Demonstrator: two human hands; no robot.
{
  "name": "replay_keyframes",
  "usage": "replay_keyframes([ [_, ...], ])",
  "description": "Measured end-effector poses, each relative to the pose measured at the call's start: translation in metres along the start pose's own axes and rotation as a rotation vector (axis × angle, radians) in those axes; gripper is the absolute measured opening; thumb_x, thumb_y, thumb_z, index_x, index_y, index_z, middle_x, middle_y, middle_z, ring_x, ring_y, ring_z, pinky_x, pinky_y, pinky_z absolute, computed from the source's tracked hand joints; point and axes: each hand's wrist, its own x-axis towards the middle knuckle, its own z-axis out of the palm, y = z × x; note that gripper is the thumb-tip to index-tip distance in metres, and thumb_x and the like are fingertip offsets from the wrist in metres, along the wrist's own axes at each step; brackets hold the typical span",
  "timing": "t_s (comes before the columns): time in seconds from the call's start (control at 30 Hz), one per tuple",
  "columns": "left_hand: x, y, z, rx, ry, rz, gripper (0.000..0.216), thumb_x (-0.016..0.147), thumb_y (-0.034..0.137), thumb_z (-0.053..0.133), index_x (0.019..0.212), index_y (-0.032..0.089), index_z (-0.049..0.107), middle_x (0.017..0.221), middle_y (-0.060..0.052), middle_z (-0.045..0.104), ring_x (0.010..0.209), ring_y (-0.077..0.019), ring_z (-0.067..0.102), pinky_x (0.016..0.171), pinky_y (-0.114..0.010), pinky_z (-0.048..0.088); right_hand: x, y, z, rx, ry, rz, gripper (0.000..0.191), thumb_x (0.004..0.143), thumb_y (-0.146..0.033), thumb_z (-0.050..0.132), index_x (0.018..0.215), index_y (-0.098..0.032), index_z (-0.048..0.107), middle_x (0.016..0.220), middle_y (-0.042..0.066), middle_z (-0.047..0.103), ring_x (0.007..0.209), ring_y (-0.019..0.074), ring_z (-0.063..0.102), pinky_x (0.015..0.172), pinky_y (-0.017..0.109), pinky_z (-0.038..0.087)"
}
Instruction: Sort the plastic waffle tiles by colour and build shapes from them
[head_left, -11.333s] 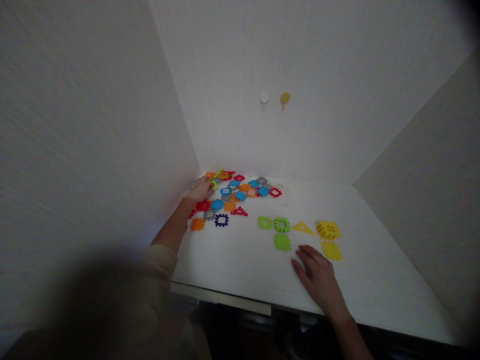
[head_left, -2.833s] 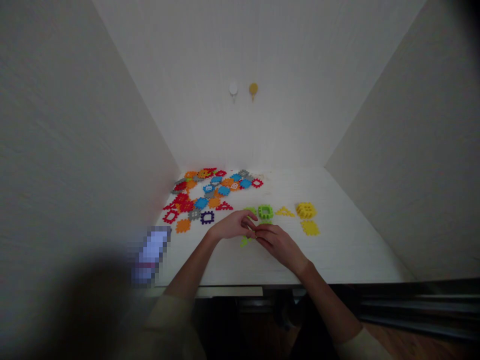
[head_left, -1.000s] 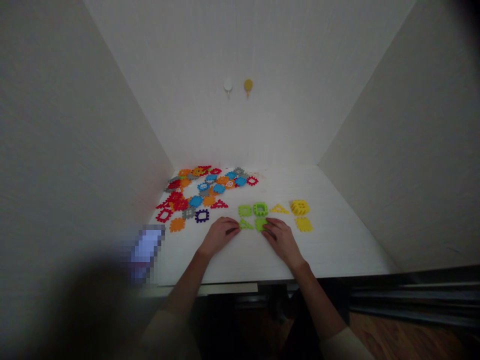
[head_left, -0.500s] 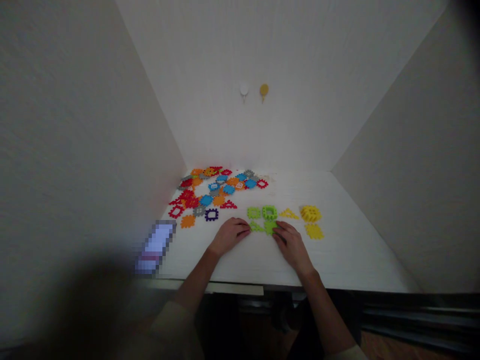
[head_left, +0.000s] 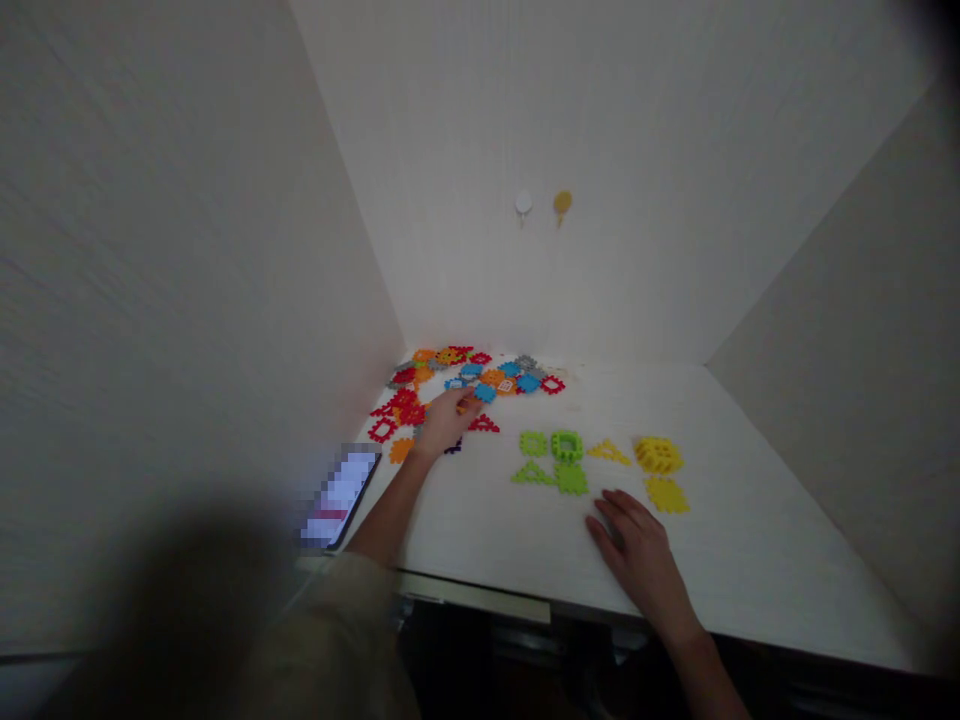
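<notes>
My left hand point(head_left: 444, 420) reaches over the pile of toothed plastic building pieces. Its fingertips are at the left edge of a blue square piece point(head_left: 485, 393), thumb a little apart, and they hide some pieces underneath. I cannot tell whether they touch the blue one. My right hand point(head_left: 634, 540) hovers over or rests on the white table point(head_left: 487, 530), fingers loosely spread and nothing in them. Ahead of it lie a solid green square point(head_left: 571, 478), a green triangle point(head_left: 532, 474), a green square frame point(head_left: 533, 444) and a stack of green frames point(head_left: 567, 446).
A yellow triangle point(head_left: 609, 452), a stack of yellow pieces point(head_left: 658, 455) and a flat yellow square point(head_left: 667, 494) lie to the right. Red pieces point(head_left: 405, 407) and a red triangle point(head_left: 484, 424) lie at left. A phone point(head_left: 341, 500) sits near the left wall. Walls enclose three sides.
My left hand has left the green triangle and moved up and left to the mixed pile. My right hand has let go of the green square and drawn back right. The view has shifted left.
</notes>
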Motion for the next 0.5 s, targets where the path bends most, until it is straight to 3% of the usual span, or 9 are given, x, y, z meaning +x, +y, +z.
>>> replay_keyframes([
  [0.1,0.046,-0.025,-0.011,0.134,0.018,-0.090,0.034,0.086,0.032,0.052,0.111,0.011,0.062,0.102,-0.011,0.067,0.087,-0.0181,0.061,0.080,-0.027,0.047,0.001,0.002,0.003,-0.008,0.000,0.003,0.037,0.087,-0.046,0.049,0.105,-0.018,0.066,0.114,0.013,0.064,0.111,0.0299,0.057,0.094,0.052,0.047],
  [0.23,0.094,-0.049,-0.019,0.378,-0.061,-0.174,0.030,0.087,0.028,0.049,0.104,0.007,0.063,0.101,-0.013,0.067,0.089,-0.0169,0.060,0.079,-0.023,0.043,0.003,0.001,0.002,0.008,0.000,0.015,0.033,0.086,-0.043,0.051,0.102,-0.018,0.066,0.114,0.013,0.064,0.112,0.0293,0.056,0.096,0.051,0.046],
  [0.5,0.146,-0.069,-0.005,0.508,-0.159,-0.201,0.026,0.084,0.028,0.055,0.099,0.010,0.067,0.105,-0.018,0.064,0.099,-0.0238,0.059,0.085,-0.030,0.041,0.003,0.001,0.003,0.003,0.000,0.030,0.033,0.086,-0.041,0.053,0.107,-0.019,0.064,0.115,0.014,0.063,0.112,0.0294,0.056,0.095,0.051,0.047],
])
